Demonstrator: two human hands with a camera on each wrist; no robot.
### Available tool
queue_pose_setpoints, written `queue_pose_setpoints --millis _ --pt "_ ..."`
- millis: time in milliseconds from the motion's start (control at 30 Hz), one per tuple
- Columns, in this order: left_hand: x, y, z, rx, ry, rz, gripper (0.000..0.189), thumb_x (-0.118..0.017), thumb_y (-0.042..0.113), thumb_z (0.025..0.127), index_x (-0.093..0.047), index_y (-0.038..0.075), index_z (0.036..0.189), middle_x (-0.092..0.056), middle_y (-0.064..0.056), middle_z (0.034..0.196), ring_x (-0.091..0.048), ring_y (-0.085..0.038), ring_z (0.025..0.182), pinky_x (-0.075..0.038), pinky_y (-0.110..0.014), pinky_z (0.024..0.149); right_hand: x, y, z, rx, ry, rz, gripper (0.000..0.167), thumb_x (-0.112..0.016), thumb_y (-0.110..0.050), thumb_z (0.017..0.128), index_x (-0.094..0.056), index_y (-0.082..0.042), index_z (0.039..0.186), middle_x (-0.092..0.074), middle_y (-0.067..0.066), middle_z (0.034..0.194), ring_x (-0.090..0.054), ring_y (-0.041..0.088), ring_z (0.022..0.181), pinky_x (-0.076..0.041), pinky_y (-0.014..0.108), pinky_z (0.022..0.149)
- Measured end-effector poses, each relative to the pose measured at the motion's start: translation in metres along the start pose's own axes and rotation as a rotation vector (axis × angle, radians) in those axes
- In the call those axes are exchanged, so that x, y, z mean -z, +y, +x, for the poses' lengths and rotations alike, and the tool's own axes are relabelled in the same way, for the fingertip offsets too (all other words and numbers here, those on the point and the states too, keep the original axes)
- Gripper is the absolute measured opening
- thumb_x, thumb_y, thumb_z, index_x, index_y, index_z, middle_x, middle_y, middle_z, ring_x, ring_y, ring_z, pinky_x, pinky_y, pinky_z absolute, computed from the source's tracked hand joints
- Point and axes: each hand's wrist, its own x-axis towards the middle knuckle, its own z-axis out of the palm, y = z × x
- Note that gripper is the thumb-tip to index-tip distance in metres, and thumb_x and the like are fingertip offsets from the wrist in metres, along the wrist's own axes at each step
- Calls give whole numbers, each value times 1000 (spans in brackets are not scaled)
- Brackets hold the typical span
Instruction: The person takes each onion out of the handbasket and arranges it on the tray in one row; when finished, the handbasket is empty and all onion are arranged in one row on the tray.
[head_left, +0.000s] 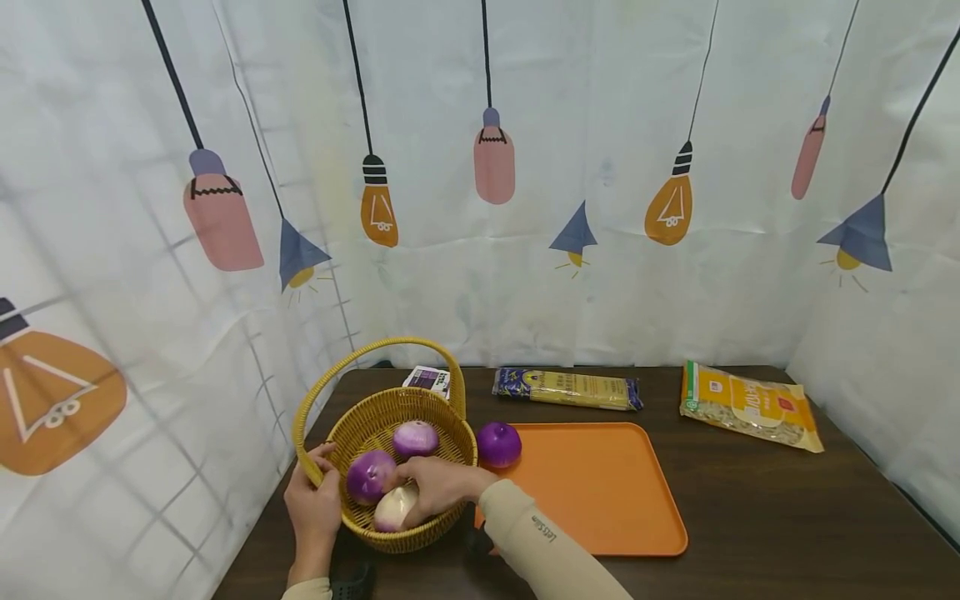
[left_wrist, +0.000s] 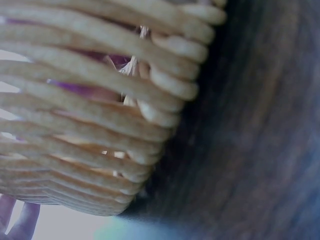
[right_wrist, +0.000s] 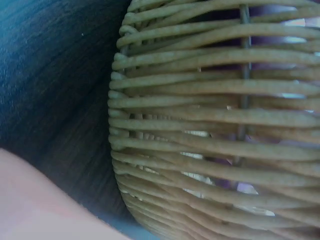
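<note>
A yellow wicker basket (head_left: 408, 546) with a tall arched handle stands at the left of the table. My left hand (head_left: 313, 504) grips its left side where the handle meets the rim. Inside lie two purple onions (head_left: 371, 477) and a paler, white-and-purple onion (head_left: 394, 507). My right hand (head_left: 435, 487) reaches over the near right rim and holds the pale onion, fingers curled over its top. Another purple onion (head_left: 498, 444) sits outside, by the far left corner of the orange tray (head_left: 592, 492). Both wrist views show mostly the basket's woven wall (left_wrist: 95, 100), with purple glimpsed through the gaps.
A blue-and-yellow packet (head_left: 567, 389) lies behind the tray. Toward the back right rests a yellow-orange bag (head_left: 750, 406) with a see-through part. A small white-and-dark printed pack (head_left: 429, 380) lies behind the basket. Printed curtains (head_left: 525, 292) hang along the table's back and sides.
</note>
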Motion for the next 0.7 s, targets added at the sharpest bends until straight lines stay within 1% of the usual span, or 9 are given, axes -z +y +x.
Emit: queue_pose_setpoints --millis 33,100,200,300,433,500,600,700 --pt "0 -1 0 -4 2 1 7 -53 -9 83 -57 -4 82 -71 -10 106 -51 -5 82 -33 -19 68 0 0 0 6 -2 10 48 -82 -20 74 -65 -14 118 -62 -14 103 -54 -4 87 -45 13 77" --pt "0 -2 0 -9 5 3 7 -54 -9 83 -57 -3 81 -71 -9 106 -53 -9 84 -33 -19 68 1 0 -1 10 -5 42 49 -82 -20 74 -64 -13 118 -61 -14 103 -54 -3 88 -45 13 77" --pt "0 -2 0 -13 5 3 8 -53 -10 82 -56 -3 80 -71 -9 107 -56 -13 91 -33 -19 69 2 2 -3 3 5 106 50 -82 -21 73 -63 -14 118 -60 -15 102 -54 -3 88 -46 15 78" --pt "-1 -3 0 -20 6 0 9 -53 -10 82 -56 -3 80 -71 -10 107 -57 -12 101 -34 -17 72 3 3 -4 -7 27 149 50 -83 -24 73 -62 -16 118 -60 -15 104 -55 -2 90 -46 16 79" --pt "-1 -3 -1 -27 8 -5 9 -53 -11 82 -56 -3 80 -71 -11 106 -57 -10 102 -34 -16 73 6 4 -7 1 47 181 54 -83 -23 73 -61 -17 122 -60 -14 110 -55 -2 93 -47 17 80" --pt "-1 -3 -1 -26 7 -8 9 -54 -11 82 -56 -3 80 -71 -10 106 -57 -12 100 -34 -17 72 8 2 -11 4 62 206 56 -83 -22 73 -60 -17 125 -59 -13 114 -55 -1 94 -47 18 80" --pt "-1 -4 0 -25 8 -11 8 -54 -11 82 -56 -3 80 -71 -9 106 -57 -15 99 -34 -17 72 10 2 -17 5 109 214 60 -82 -22 74 -59 -19 128 -57 -12 119 -53 1 98 -47 19 80" --pt "-1 -5 1 -18 8 -13 6 -54 -9 83 -57 -5 81 -71 -8 107 -57 -18 98 -35 -17 72 12 3 -24 0 157 180 63 -81 -27 75 -56 -21 132 -53 -11 127 -50 3 104 -47 20 81"
